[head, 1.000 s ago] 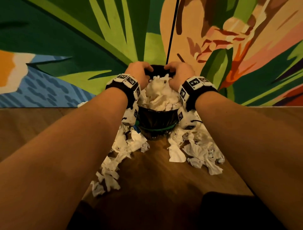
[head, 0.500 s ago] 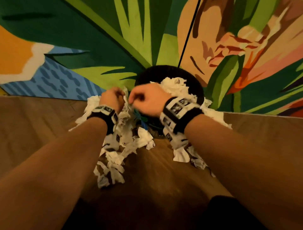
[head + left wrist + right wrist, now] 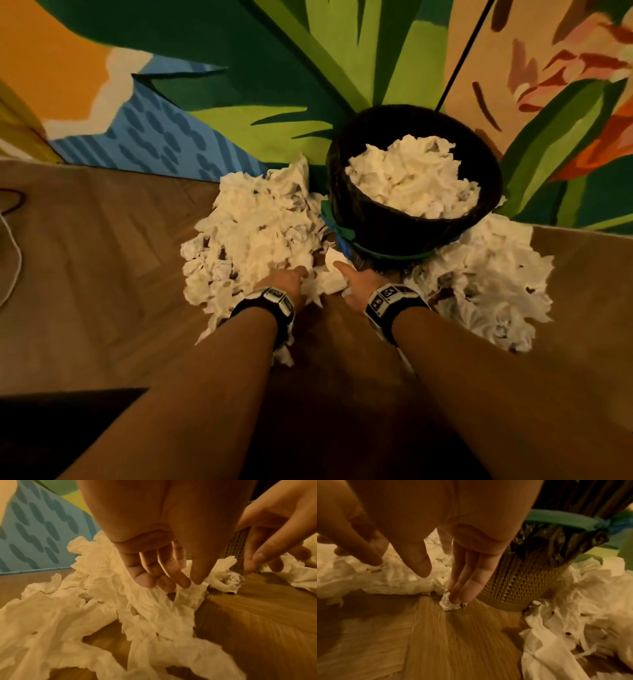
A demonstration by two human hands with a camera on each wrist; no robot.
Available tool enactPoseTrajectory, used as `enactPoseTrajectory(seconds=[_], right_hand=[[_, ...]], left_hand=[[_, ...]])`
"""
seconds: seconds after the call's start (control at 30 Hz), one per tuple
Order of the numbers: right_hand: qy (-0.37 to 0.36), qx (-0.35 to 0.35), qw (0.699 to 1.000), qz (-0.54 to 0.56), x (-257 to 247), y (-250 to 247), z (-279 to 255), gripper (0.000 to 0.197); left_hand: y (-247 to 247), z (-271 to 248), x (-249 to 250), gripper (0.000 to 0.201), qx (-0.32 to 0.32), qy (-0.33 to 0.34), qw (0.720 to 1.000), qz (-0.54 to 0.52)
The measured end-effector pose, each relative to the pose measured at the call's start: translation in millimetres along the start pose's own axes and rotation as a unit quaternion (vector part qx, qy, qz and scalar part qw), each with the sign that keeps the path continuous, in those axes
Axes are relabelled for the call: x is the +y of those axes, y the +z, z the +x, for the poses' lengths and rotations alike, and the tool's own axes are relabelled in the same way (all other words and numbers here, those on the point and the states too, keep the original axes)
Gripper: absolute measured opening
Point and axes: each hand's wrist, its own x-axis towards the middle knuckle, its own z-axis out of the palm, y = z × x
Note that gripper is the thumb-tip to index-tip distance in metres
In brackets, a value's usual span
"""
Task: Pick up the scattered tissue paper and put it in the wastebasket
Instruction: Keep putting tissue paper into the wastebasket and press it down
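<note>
- The left hand (image 3: 286,282) is down at floor level with its fingers (image 3: 164,577) extended and loose, the tips touching the near edge of the left tissue pile (image 3: 253,236); nothing is gripped in it yet.
- The right hand (image 3: 356,284) is beside it, fingers (image 3: 462,586) straight and pointing down onto a small crumpled wad (image 3: 449,602) at the foot of the wastebasket (image 3: 404,233); the thumb stands apart, so it presses the wad and has not closed on it.
- A second ago both hands were up at the wastebasket's rim, over the paper inside it; half a second ago they were coming away, curled, above the left pile. Now they have dropped to the floor and opened (a delivery made, I judge, and the next gather begun).
- The wastebasket, woven with a black liner held by a green band (image 3: 559,520), stands on the wooden floor (image 3: 113,274) against the painted wall (image 3: 239,68), and its tissue load (image 3: 411,178) is heaped close to the rim.
- Most of the tissue is not in yet: the big left pile lies against the basket's left side, and a second pile (image 3: 486,284) spreads along its right side.
- For the task this means a fresh grab is due, and room in the basket looks short, so the load may need pressing down before much more fits.
- A pale cord (image 3: 13,260) lies on the floor at the far left, well apart from the work.
</note>
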Motion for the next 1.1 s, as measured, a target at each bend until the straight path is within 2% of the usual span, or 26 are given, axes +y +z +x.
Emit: enactPoseTrajectory(seconds=[0.1, 0.2, 0.33, 0.4, 0.47, 0.57, 0.6, 0.7, 0.77, 0.83, 0.9, 1.0, 1.1], right_hand=[[-0.001, 0.001, 1.0, 0.03, 6, 5, 8, 0.074], [-0.025, 0.017, 0.999, 0.031, 5, 9, 9, 0.063], [-0.027, 0.068, 0.997, 0.018, 8, 3, 6, 0.037], [-0.027, 0.083, 0.995, 0.039, 10, -1, 7, 0.024], [-0.012, 0.089, 0.993, 0.079, 11, -3, 5, 0.026], [0.032, 0.1, 0.983, 0.148, 12, -2, 1, 0.05], [0.04, 0.109, 0.98, 0.161, 12, -2, -1, 0.048], [0.036, 0.116, 0.977, 0.178, 14, -6, -6, 0.019], [0.043, 0.115, 0.974, 0.192, 16, -8, -9, 0.021], [0.058, 0.117, 0.967, 0.217, 19, -6, -13, 0.038], [0.069, 0.106, 0.971, 0.205, 21, -3, -17, 0.049], [0.063, 0.094, 0.978, 0.176, 24, 3, -20, 0.033], [0.063, 0.077, 0.987, 0.128, 26, 9, -16, 0.019]], left_hand=[[0, 6, 5, 0.049, -0.005, 0.0, 1.0, 0.014], [-2, 10, 11, 0.036, -0.007, 0.001, 0.999, 0.048], [-5, 9, 10, 0.027, 0.04, -0.006, 0.999, 0.012], [-7, 6, 9, 0.024, 0.091, 0.002, 0.995, -0.04], [-10, 1, 8, 0.023, 0.145, -0.001, 0.983, -0.113], [-13, -2, 4, 0.014, 0.205, -0.018, 0.952, -0.226], [-14, -3, 4, 0.013, 0.224, -0.018, 0.942, -0.251], [-19, -5, 6, 0.008, 0.264, -0.022, 0.914, -0.309], [-20, -6, 7, 0.021, 0.254, -0.036, 0.908, -0.33], [-18, -6, 7, 0.03, 0.223, -0.021, 0.926, -0.302], [-12, -6, 6, 0.018, 0.191, 0.003, 0.947, -0.258], [-3, -4, 7, 0.013, 0.134, 0.025, 0.975, -0.176], [4, -1, 9, 0.034, 0.085, 0.021, 0.991, -0.102]])
